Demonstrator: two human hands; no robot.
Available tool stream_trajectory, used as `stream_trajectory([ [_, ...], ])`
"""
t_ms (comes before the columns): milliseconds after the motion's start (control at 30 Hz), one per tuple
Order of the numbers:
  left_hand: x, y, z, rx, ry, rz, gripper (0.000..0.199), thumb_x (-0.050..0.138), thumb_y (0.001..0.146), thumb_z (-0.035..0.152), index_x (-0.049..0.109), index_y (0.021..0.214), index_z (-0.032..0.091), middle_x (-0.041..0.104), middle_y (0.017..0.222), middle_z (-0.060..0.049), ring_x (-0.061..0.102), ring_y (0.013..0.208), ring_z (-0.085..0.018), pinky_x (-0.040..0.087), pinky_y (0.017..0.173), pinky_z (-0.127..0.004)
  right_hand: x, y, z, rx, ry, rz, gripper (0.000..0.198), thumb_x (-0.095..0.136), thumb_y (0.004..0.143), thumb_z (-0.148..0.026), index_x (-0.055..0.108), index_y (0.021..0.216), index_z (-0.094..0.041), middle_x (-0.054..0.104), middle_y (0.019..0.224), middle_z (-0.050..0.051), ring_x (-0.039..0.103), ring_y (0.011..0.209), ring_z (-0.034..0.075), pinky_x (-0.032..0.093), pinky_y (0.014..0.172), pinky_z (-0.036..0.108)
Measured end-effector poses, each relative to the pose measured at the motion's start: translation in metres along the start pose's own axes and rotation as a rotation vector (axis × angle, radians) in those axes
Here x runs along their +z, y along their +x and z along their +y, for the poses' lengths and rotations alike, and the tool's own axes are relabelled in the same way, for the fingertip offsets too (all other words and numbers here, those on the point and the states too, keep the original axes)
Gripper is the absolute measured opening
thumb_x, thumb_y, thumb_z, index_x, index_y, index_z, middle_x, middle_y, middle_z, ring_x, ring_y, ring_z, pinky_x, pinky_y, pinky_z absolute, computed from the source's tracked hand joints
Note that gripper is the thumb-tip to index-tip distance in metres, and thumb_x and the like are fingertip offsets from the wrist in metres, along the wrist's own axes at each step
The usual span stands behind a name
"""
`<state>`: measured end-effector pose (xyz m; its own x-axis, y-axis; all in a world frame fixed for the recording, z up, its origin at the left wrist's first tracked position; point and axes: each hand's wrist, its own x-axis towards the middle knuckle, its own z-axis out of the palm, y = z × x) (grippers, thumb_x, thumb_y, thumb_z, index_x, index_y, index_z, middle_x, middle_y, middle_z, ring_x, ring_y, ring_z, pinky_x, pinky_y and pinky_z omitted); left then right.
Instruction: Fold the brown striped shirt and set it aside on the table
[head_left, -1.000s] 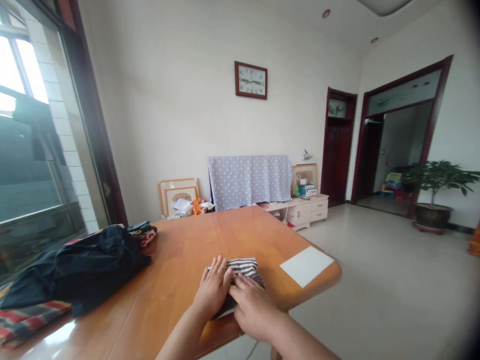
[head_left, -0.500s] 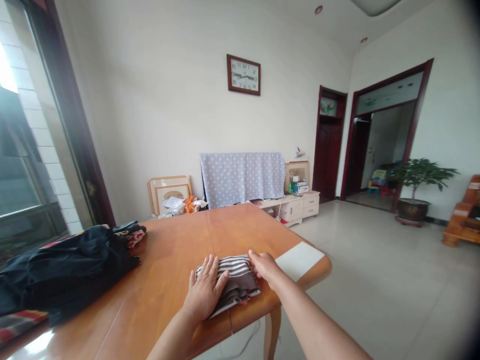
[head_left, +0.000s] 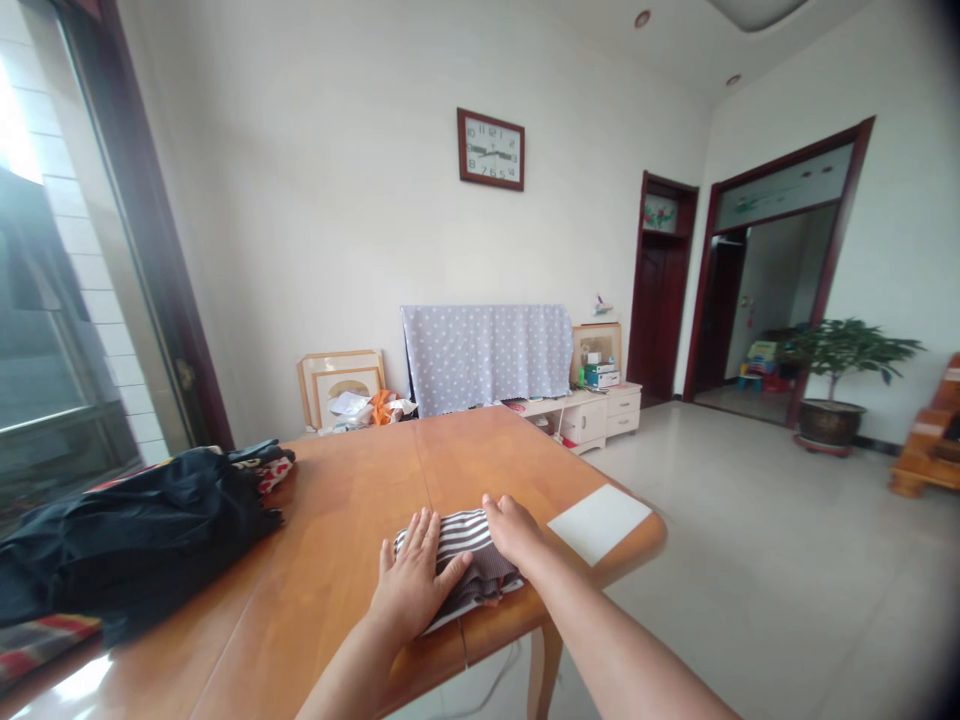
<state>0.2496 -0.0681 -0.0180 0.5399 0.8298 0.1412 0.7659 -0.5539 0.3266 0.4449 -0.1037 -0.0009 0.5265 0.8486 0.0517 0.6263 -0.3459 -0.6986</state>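
Note:
A folded garment (head_left: pixel 461 532) with brown-and-white stripes and a dark ribbed part lies near the front edge of the wooden table (head_left: pixel 360 490). My left hand (head_left: pixel 412 580) rests flat on its left side, fingers stretched out and thumb apart. On the garment's upper right part is my right hand (head_left: pixel 514 530), fingers curled against the cloth and thumb pointing up; the fingertips are partly hidden. Just right of that hand, a white sheet (head_left: pixel 600 522) lies flat on the table.
Dark clothing (head_left: pixel 142 540) is heaped on the table's left side. Beyond the table stand framed pictures (head_left: pixel 341 385), a cabinet (head_left: pixel 592 420) and something draped in a dotted cloth (head_left: pixel 487 355). A potted plant (head_left: pixel 829 415) stands on the floor at right.
My right hand has moved left, from the garment's right edge onto its top, covering more of the stripes. My left hand stays in nearly the same place on the cloth.

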Motion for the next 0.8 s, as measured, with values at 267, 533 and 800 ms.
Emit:
stream_trajectory([
  [267,0.005,0.0,-0.008,0.018,-0.037,-0.003,0.091,0.033,0.088,0.08,0.022,0.161,0.028,0.008,0.169,-0.006,0.0,0.156,-0.029,0.002,0.121,-0.065,0.003,-0.007,0.013,-0.068,-0.135,0.016,0.032,0.04,0.101,-0.043,0.062,0.102,-0.02,0.073,0.103,0.011,0.067,0.091,0.023,0.041,0.07,0.03],
  [533,0.001,-0.004,-0.008,0.036,-0.032,-0.011,0.096,0.045,0.081,0.082,0.027,0.16,0.029,0.01,0.169,-0.007,0.0,0.156,-0.034,0.001,0.12,-0.066,0.003,-0.008,0.017,-0.116,-0.309,0.021,0.034,0.037,0.103,-0.043,0.063,0.102,-0.023,0.073,0.099,0.009,0.067,0.089,0.024,0.04,0.07,0.031],
  [800,0.006,-0.001,-0.01,0.048,-0.019,0.0,0.097,0.047,0.08,0.081,0.029,0.159,0.029,0.01,0.169,-0.008,0.0,0.156,-0.034,-0.001,0.119,-0.067,-0.012,-0.02,-0.009,-0.383,-0.266,0.208,0.047,0.025,0.106,-0.043,0.067,0.112,-0.022,0.069,0.116,0.01,0.064,0.106,0.021,0.042,0.09,0.03],
])
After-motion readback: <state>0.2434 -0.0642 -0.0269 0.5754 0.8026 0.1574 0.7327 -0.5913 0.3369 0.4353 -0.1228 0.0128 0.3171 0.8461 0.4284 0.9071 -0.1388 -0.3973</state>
